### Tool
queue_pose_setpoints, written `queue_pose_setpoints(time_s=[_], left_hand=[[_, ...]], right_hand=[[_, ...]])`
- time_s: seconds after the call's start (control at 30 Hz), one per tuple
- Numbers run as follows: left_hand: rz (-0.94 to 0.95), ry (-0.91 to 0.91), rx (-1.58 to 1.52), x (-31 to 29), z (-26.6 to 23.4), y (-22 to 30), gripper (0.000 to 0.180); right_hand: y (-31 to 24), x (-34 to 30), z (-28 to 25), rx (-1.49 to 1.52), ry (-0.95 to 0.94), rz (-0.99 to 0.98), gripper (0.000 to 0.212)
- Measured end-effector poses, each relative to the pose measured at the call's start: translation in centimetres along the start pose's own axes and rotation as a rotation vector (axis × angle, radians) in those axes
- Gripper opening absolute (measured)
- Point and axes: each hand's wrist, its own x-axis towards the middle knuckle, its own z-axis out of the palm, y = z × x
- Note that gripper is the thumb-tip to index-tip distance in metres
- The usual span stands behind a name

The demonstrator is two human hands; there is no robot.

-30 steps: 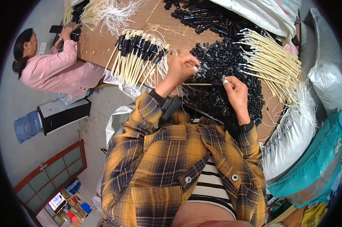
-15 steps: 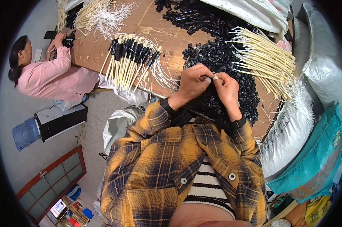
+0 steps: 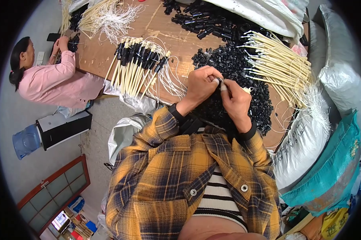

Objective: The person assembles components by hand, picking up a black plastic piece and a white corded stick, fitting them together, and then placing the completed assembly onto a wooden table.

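Note:
My left hand (image 3: 201, 85) and my right hand (image 3: 237, 103) meet fingertip to fingertip over a heap of small black plastic pieces (image 3: 216, 59). Both are closed in a pinch, with white wrapping on some fingertips. A tiny dark bit shows between them, too small to name. Beside the right hand's knuckles a cream-coloured end (image 3: 248, 90) sticks out; whether that hand holds it is unclear. Left of my hands lies a row of cream rods with black sleeves (image 3: 138, 56) and white strings. To the right is a bundle of cream rods (image 3: 278, 64) without sleeves.
Black tubular parts (image 3: 204, 20) lie at the table's far side by a white sack (image 3: 264, 14). More strung rods (image 3: 104, 18) lie far left, near a person in pink (image 3: 48, 80). Full white sacks (image 3: 304, 148) and a teal sack (image 3: 328, 164) crowd the right side.
My hands have shifted slightly left and the right hand has turned, its fingers now pointing more downward. A cream end has appeared beside it. The black sleeved rods look unchanged.

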Motion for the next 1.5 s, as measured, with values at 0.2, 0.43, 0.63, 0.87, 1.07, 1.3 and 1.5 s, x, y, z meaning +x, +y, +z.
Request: queue_pose_setpoints(time_s=[0.2,0.43,0.63,0.87,1.07,1.3,1.5], left_hand=[[0.062,0.06,0.063,0.3,-0.2,-0.8,0.009],[0.507,0.054,0.228,1.5,-1.2,-0.2,0.009],[0.5,-0.074,0.221,2.2,-2.1,-0.5,0.017],[0.324,-0.541,0.262,1.1,2.3,-0.1,0.053],[0.241,-0.485,0.15,1.5,1.2,-0.4,0.028],[0.193,-0.452,0.262,1.5,0.2,0.5,0.026],[0.32,-0.324,0.152,1.5,0.1,1.2,0.033]], right_hand=[[0.1,0.6,-1.7,0.131,-0.23,0.11,0.014],[0.1,1.6,-3.1,-0.115,-0.221,0.409,0.032],[2.1,0.9,-4.7,0.386,-0.168,0.646,0.017],[2.6,0.6,-5.7,0.825,-0.11,0.721,0.005],[1.4,0.6,-6.8,0.456,-0.196,0.53,0.02],[0.3,0.4,-6.6,0.116,-0.205,0.287,0.019],[1.4,0.2,-5.5,-0.165,-0.116,0.039,0.012]])
